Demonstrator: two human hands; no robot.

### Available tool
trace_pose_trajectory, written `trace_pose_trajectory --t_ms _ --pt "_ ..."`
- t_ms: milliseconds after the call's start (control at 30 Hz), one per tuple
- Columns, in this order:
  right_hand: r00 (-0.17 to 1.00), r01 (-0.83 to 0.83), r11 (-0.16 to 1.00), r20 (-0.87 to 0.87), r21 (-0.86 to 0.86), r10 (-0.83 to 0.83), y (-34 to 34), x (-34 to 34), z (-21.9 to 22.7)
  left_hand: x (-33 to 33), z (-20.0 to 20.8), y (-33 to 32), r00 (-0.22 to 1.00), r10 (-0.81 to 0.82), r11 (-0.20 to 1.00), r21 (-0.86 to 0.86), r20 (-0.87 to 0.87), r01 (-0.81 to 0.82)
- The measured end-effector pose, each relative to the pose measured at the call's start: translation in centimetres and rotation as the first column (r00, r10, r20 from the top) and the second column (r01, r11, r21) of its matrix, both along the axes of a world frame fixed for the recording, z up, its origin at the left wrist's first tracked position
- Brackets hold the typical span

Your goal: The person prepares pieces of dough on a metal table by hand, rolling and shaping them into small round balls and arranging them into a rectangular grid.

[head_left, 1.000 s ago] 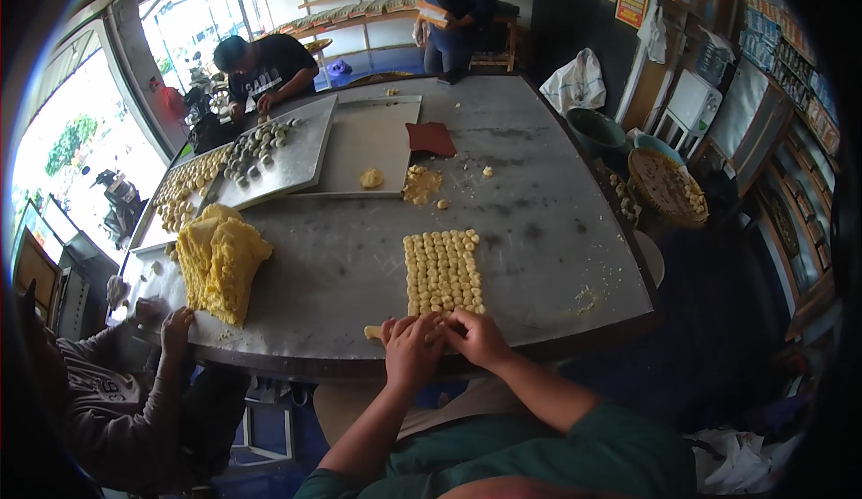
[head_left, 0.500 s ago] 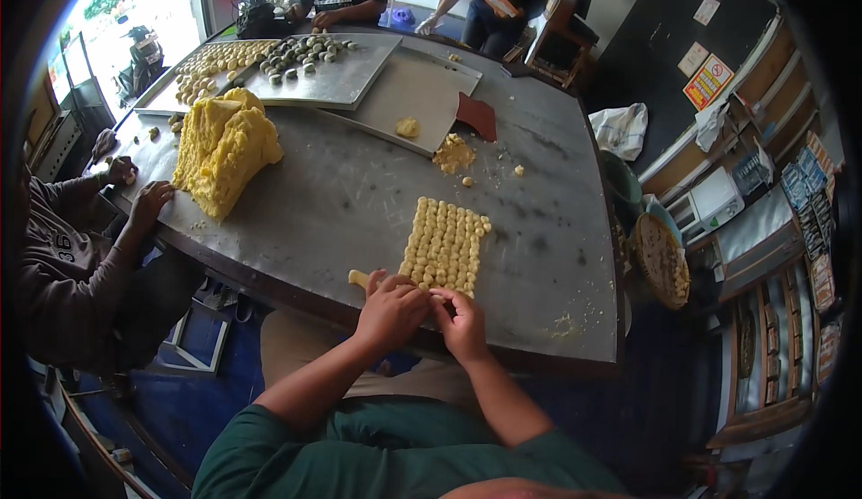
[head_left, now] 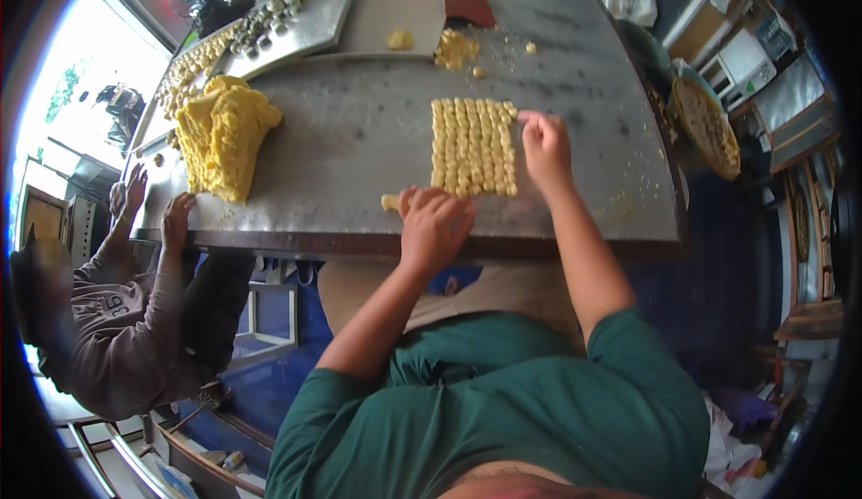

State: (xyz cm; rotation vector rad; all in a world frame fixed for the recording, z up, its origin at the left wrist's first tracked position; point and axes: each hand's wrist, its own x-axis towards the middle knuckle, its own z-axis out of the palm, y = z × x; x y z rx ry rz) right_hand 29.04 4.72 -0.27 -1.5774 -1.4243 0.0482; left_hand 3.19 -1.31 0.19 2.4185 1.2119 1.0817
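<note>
My left hand (head_left: 435, 225) is curled over a pale yellow dough roll (head_left: 390, 202) near the table's front edge. The roll's left end sticks out past my fingers; the remainder is hidden under them. Just beyond lies a block of small yellow dough balls (head_left: 472, 144), set in tight rows. At the block's far right corner, my right hand (head_left: 545, 144) is closed in a pinch, its fingertips at a small dough ball (head_left: 513, 113).
A large yellow dough mass (head_left: 224, 140) sits left on the metal table (head_left: 350, 158), near another person's hands (head_left: 175, 216). Trays (head_left: 328, 14) with balls stand behind. Crumbly dough (head_left: 455, 50) and a dark red sheet (head_left: 469, 8) lie farther back. A round basket (head_left: 709, 126) stands beyond the right edge.
My right hand has moved away from my left, out to the far right corner of the dough ball block. The left stays at the dough roll. The view has shifted and tilted downward.
</note>
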Motion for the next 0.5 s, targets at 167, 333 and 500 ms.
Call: trace_pose_trajectory --t_ms 167,333,500 --pt "0.992 0.121 0.975 -0.001 -0.189 -0.124 2.5 1.5 -2.1 -0.1 0.1 0.2 0.999 0.005 0.999 0.037 0.045 -0.007" --pt "0.984 0.118 0.975 0.152 -0.187 -0.09 3.5 1.6 -3.9 -0.1 0.2 0.3 1.0 -0.014 1.0 0.004 0.022 0.014" --pt "0.914 0.093 0.983 0.405 -0.156 -0.022 3.1 0.2 -2.7 -0.5 0.2 0.5 0.999 0.019 0.999 0.032 0.037 -0.02"
